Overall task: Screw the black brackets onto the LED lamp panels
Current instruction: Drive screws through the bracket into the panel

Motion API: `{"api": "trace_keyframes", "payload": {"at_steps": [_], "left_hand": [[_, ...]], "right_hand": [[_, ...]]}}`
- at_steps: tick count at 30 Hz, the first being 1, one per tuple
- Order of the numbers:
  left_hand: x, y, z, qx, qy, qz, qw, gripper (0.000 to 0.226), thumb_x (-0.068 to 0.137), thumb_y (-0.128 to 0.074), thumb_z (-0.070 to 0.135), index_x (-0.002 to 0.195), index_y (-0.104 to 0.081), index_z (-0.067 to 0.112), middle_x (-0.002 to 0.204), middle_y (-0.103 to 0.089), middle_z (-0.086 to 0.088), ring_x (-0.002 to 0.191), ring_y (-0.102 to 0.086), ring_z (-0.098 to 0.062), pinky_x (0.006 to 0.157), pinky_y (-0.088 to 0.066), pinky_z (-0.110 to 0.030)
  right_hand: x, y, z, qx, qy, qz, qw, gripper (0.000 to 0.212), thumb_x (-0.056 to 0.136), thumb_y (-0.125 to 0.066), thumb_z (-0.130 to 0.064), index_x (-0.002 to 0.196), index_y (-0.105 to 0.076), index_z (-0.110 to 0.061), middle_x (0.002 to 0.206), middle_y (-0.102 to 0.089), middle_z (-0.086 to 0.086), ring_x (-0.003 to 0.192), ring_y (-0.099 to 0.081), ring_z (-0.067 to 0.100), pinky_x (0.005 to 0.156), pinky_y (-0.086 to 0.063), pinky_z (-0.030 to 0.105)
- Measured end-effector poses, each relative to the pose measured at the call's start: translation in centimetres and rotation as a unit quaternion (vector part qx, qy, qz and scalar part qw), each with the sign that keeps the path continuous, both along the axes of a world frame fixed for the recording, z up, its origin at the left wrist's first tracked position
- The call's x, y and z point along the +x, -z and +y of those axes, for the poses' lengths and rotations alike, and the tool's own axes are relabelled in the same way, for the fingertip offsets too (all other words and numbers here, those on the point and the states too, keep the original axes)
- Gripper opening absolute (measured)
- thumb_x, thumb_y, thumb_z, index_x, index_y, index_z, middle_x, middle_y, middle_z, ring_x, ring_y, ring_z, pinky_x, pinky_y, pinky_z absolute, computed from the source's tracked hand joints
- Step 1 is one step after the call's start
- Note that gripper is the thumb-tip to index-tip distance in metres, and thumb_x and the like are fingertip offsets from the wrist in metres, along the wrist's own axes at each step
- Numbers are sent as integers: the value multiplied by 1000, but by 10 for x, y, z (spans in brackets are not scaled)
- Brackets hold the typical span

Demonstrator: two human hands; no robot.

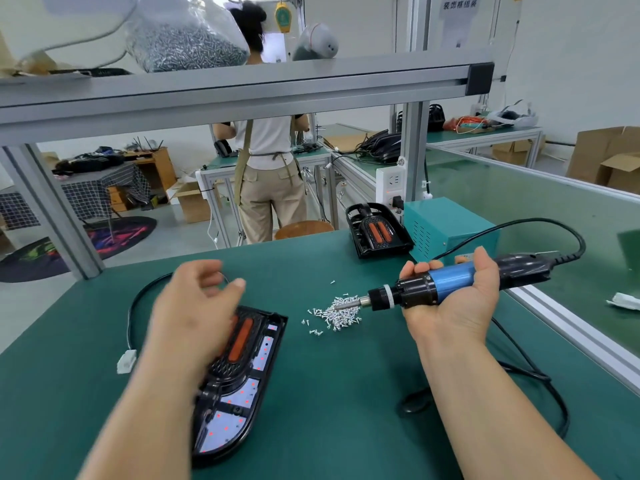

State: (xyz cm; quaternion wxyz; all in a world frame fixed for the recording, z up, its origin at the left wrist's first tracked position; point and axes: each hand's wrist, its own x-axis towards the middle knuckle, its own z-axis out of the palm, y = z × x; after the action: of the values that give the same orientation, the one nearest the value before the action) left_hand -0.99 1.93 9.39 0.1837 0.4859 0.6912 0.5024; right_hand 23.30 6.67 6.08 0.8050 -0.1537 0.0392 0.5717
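An LED lamp panel (239, 386) with a black bracket and an orange lens lies on the green mat in front of me. My left hand (194, 306) hovers blurred over its far end, fingers loosely curled and holding nothing that I can see. My right hand (453, 299) grips a blue and black electric screwdriver (429, 287), palm up. Its bit points left into a pile of small silver screws (337, 311). A second lamp assembly (377, 232) stands at the back of the mat.
A teal power box (446, 226) stands behind my right hand, and the screwdriver's cable (540, 379) loops across the mat at right. The panel's wire ends in a white connector (126, 362) at left. A person stands at the bench beyond. An aluminium shelf beam (242, 88) crosses overhead.
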Motion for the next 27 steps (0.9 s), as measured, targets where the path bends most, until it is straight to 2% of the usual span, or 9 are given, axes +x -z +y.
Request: {"api": "trace_keyframes", "payload": {"at_steps": [3, 6, 9, 14, 16, 19, 20, 23, 27], "left_hand": [[-45, 1, -10, -186, 15, 38, 982, 76, 83, -77, 36, 146, -42, 12, 138, -55, -15, 121, -56, -30, 101, -39, -38], [-54, 17, -21, -282, 143, -78, 946, 67, 72, -81, 29, 130, -59, 5, 118, -70, -21, 102, -70, -38, 100, -49, -45], [-52, 26, -23, -266, 204, -131, 933, 54, 66, -85, 12, 115, -65, 3, 99, -75, -21, 89, -74, -39, 85, -57, -48], [-35, 18, -16, -218, 265, -8, 939, 53, 66, -91, 10, 111, -66, 24, 91, -78, -1, 79, -75, -18, 61, -54, -22], [-30, 14, -9, -211, 280, 36, 936, 54, 67, -91, 10, 112, -65, 25, 91, -78, 4, 82, -74, -13, 73, -56, -22], [-25, 13, -3, -220, 291, 90, 927, 58, 57, -91, 23, 109, -66, 30, 94, -78, 6, 91, -73, -18, 96, -53, -39], [-25, 14, -1, -222, 288, 99, 926, 59, 55, -89, 26, 109, -67, 31, 94, -78, 6, 92, -73, -19, 98, -52, -42], [-26, 16, 2, -225, 275, 120, 927, 59, 53, -89, 30, 107, -66, 33, 94, -77, 9, 93, -72, -18, 99, -51, -43], [-26, 18, 3, -225, 267, 122, 929, 55, 60, -94, 22, 106, -66, 35, 91, -77, 10, 89, -72, -18, 92, -53, -39]], "right_hand": [[-4, -1, -1, 9, -12, -10, 1000, 28, 83, -70, -40, 78, -52, -19, 58, -53, 2, 49, -56, 20, 68, -59, 36], [-12, -3, -3, 19, -21, -27, 999, 28, 84, -69, -41, 81, -52, -19, 57, -55, 3, 51, -62, 22, 68, -60, 39], [-19, -3, -6, 31, -27, -44, 998, 28, 84, -69, -41, 80, -52, -20, 57, -54, 3, 50, -60, 22, 67, -60, 39], [-25, -8, -10, 57, -31, -92, 994, 36, 86, -66, -39, 57, -63, -17, 59, -51, 1, 48, -52, 18, 63, -57, 32], [-25, -10, -10, 61, -25, -118, 991, 35, 87, -65, -36, 59, -62, -16, 60, -50, 2, 48, -51, 18, 62, -56, 30], [-28, -11, -10, 66, -19, -167, 984, 23, 89, -63, -30, 70, -61, -18, 60, -48, 4, 49, -48, 20, 60, -55, 30], [-30, -10, -11, 63, -20, -177, 982, 17, 89, -63, -28, 81, -57, -15, 60, -48, 6, 49, -48, 21, 60, -54, 31], [-34, -6, -11, 52, -21, -206, 977, 31, 89, -64, -27, 106, -44, -10, 63, -47, 9, 51, -47, 23, 59, -52, 33], [-38, -1, -12, 53, -20, -234, 970, 28, 89, -65, -25, 100, -45, -8, 61, -47, 9, 49, -48, 23, 59, -52, 34]]}}
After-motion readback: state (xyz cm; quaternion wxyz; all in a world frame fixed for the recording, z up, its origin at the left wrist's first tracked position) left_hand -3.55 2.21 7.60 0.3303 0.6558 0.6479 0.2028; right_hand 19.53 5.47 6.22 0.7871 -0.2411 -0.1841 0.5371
